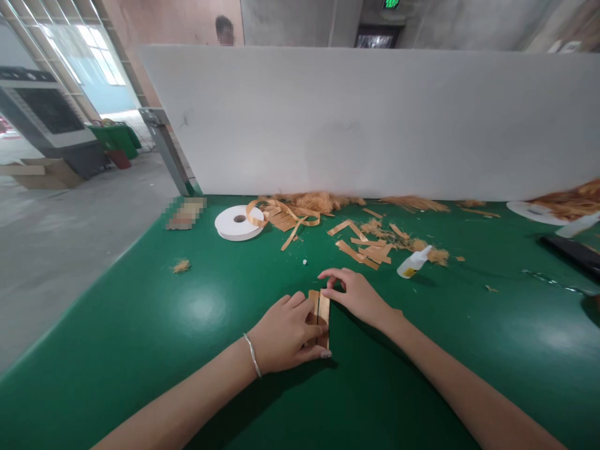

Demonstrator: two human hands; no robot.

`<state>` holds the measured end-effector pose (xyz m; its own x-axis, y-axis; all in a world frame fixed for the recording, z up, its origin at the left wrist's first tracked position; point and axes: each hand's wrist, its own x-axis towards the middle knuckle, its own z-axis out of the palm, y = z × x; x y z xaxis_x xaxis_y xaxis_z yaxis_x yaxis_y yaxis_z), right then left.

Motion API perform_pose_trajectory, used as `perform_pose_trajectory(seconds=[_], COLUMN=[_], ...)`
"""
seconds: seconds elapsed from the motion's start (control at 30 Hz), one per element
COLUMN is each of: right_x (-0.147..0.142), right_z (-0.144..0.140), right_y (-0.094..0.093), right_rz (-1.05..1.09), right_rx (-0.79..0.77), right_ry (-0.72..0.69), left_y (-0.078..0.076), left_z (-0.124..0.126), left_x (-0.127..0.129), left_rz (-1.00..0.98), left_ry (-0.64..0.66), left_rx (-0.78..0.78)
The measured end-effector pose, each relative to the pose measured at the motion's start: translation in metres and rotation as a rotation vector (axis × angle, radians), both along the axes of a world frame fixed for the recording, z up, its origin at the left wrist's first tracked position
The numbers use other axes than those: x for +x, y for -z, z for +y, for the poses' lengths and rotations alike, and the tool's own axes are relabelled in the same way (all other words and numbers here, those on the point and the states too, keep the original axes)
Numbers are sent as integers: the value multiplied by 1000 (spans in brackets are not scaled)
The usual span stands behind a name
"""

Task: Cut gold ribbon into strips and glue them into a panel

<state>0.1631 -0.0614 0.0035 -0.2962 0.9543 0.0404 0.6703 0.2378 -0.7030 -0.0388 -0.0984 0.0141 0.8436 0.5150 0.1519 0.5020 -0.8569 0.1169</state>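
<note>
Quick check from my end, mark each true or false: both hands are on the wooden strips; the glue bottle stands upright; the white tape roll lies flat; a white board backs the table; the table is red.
1. Both hands, left hand and right hand, touch the wooden strips. True.
2. The glue bottle stands upright. False: it lies on its side.
3. The white tape roll lies flat. True.
4. A white board backs the table. True.
5. The table is red. False: it is green.

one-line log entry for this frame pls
left hand: pressing wood strips flat | right hand: fingertips on strips' top end | surface: green table | nearby: glue bottle, white tape roll, veneer scraps
</note>
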Motion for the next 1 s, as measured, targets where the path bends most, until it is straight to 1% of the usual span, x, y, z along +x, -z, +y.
perform_pose_trajectory(seconds=[0.33, 0.6, 1.0], right_x=[-1, -4, -3], right_z=[1, 1, 1], right_y=[7, 5, 8], right_rz=[18, 0, -27], right_rx=[17, 12, 40], right_ry=[-4, -12, -15], left_y=[1, -1, -2], left_z=[0, 0, 0], left_x=[-1, 0, -1], left_rz=[-20, 11, 12], left_ry=[9, 24, 28], left_rx=[-3, 5, 4])
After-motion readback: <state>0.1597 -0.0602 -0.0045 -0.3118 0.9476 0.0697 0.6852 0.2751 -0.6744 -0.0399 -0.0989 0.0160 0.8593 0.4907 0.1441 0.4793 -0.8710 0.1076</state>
